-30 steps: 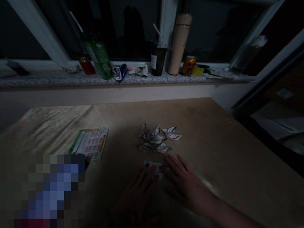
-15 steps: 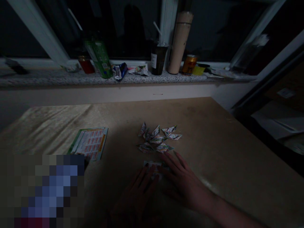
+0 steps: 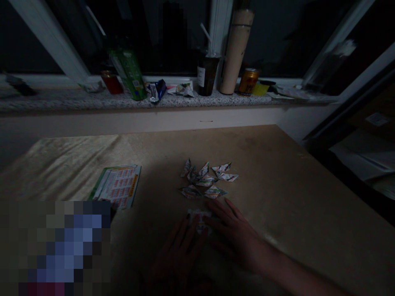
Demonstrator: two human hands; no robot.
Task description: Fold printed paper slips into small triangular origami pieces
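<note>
A small printed paper piece (image 3: 200, 218) lies flat on the table, partly covered by the fingers of both hands. My left hand (image 3: 179, 246) rests on its left side, fingers stretched out. From the right, my right hand (image 3: 236, 230) lies over the paper's other side with its fingers spread. Just beyond the hands sits a loose group of several folded paper pieces (image 3: 203, 180) with pointed ends, made of similar printed paper. Deep shadow hides much of the left hand and the paper's lower edge.
A stack of printed sheets (image 3: 119, 185) lies to the left, beside a pixelated area. The stone windowsill (image 3: 173, 102) carries a green bottle (image 3: 132, 78), a dark cup with a straw (image 3: 208, 76), a tall pale flask (image 3: 236, 53) and an orange can (image 3: 247, 82).
The view has shifted very slightly. Both hands stay on the paper piece, and slightly more of it shows between the fingers.
</note>
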